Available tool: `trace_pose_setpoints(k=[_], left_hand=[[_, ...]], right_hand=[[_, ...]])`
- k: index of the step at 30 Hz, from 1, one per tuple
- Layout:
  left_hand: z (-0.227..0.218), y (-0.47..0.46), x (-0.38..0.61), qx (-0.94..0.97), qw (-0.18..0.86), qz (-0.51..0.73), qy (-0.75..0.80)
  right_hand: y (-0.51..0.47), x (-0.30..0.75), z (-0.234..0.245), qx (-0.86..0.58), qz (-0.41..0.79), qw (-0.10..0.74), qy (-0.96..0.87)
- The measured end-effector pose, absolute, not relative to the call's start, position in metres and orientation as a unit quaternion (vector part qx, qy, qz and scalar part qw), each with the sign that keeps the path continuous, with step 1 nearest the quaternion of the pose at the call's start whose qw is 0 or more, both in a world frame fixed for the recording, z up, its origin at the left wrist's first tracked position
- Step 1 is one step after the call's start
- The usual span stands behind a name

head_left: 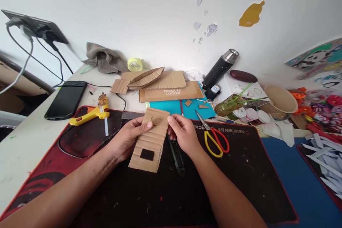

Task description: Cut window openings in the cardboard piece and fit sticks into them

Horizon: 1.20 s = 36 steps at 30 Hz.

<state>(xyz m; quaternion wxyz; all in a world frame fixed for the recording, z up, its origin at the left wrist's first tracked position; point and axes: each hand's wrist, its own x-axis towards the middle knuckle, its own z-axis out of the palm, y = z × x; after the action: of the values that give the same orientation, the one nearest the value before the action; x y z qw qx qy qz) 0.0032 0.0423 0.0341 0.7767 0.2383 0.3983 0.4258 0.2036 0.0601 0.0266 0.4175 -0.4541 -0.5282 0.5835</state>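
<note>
A rectangular cardboard piece is tilted above the desk mat, with a small rectangular hole near its lower end through which black shows. My left hand grips its left side, thumb on top. At the upper right edge my right hand is closed, thumb and fingers pinching the cardboard. A dark green utility knife lies on the mat just below my right hand, its upper end partly hidden. Scissors with one yellow and one red handle rest right of that hand.
A yellow glue gun and a phone lie to the left. Behind are stacked cardboard pieces on a blue sheet. A black thermos, a jar with green sticks and paint pots stand at the right.
</note>
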Motion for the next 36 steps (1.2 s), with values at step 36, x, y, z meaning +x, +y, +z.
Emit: trace_pose_setpoints(k=[36], left_hand=[[0.032, 0.033, 0.011, 0.533, 0.534, 0.346, 0.558]], right_hand=[[0.045, 0.215, 0.023, -0.479, 0.451, 0.434, -0.615]])
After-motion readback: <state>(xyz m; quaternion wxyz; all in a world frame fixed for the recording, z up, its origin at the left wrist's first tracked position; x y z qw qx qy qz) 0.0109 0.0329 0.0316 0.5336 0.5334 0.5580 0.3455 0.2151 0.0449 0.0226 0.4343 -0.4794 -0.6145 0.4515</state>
